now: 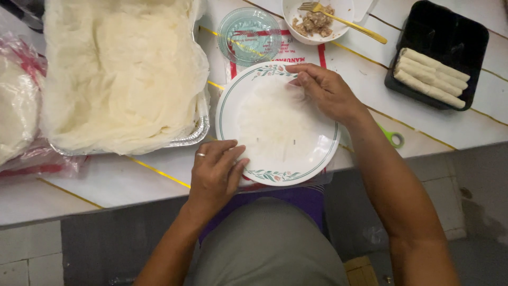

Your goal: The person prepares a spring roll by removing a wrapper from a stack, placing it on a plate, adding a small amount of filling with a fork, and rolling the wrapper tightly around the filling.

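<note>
A white marble-patterned tabletop (465, 132) crossed by thin gold lines fills the upper part of the view. Below its edge lies a grey floor (106, 249), with pale square tiles (32, 254) at lower left and more at right. The lighting is soft and even.

The foil tray (198, 132) of pale wrappers is cut off by the top edge, and the wrappers hide most of its rim. The plastic bag (24, 106) runs off the left edge. The white bowl (312, 33) of filling loses its upper part at the top edge. The left hand (214, 172) covers the plate (278, 177) rim beneath it. A green tool (392, 139) shows only partly behind the right forearm. The printed sheet (304, 55) under the plate is mostly hidden.
</note>
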